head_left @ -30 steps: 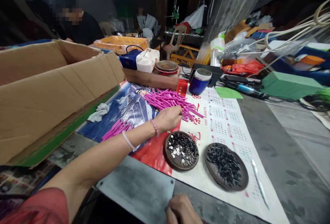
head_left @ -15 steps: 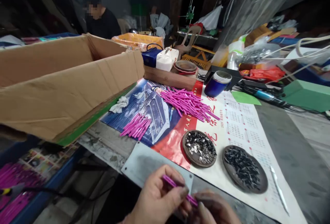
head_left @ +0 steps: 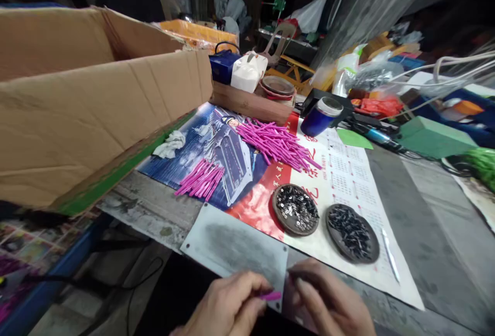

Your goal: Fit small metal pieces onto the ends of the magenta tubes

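A grey table (head_left: 421, 233) carries a calendar poster (head_left: 340, 171) and cardboard box (head_left: 88, 104).

Cluttered craft workshop: parts dishes (head_left: 296, 217), cardboard box (head_left: 96, 104).

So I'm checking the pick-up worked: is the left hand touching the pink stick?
Touching. The head view shows the left hand pinching the pink stick at its fingertips, with the right hand close beside it.

Near edge: left hand (head_left: 228, 305) pinching pink stick (head_left: 270, 295), right hand (head_left: 328, 302) just beside. Beyond on desk (head_left: 417, 233): 2 dishes (head_left: 296, 209) (head_left: 351, 233), pink stick pile (head_left: 276, 142), small bundle (head_left: 199, 178). Cardboard box (head_left: 88, 98) far left.
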`<state>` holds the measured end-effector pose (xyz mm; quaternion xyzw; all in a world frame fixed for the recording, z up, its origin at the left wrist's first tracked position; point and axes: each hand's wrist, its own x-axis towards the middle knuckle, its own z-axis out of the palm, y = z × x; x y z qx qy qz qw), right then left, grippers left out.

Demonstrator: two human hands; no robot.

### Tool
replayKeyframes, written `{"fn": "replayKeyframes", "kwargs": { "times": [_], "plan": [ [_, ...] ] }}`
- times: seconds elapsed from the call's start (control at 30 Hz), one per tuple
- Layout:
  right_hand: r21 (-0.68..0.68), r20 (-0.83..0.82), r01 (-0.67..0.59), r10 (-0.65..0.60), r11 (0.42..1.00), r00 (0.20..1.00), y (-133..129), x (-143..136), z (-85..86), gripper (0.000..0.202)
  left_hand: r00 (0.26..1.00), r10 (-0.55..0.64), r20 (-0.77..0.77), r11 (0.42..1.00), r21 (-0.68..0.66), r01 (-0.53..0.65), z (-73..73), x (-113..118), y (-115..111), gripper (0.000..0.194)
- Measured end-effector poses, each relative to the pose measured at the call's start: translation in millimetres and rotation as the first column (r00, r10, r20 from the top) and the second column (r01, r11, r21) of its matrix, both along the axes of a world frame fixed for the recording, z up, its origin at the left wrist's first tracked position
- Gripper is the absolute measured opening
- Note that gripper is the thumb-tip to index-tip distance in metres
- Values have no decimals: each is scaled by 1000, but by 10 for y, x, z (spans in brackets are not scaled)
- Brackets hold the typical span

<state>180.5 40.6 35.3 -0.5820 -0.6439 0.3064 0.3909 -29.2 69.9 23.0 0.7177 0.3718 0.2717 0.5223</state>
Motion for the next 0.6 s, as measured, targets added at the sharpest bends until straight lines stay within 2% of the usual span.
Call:
{"fn": "replayKeyframes", "kwargs": {
  "times": [0.1,0.23,0.4,0.6],
  "plan": [
    [151,265,69,-107,986,958,202,294,22,13,1000,-19,-19,993,-115,17,-80,-49,-9,16],
    [254,501,-13,-121,967,857,460,538,-51,20,999,-25,33,973,-228,32,-176,-105,-41,14],
    [188,688,-98,-60,977,723,720,684,-124,25,998,-44,52,955,-290,57,-246,-104,-79,11],
    [36,764,-118,49,992,643,939,694,-107,17,996,-52,71,960,-271,70,-296,-62,-76,10]
  ]
}}
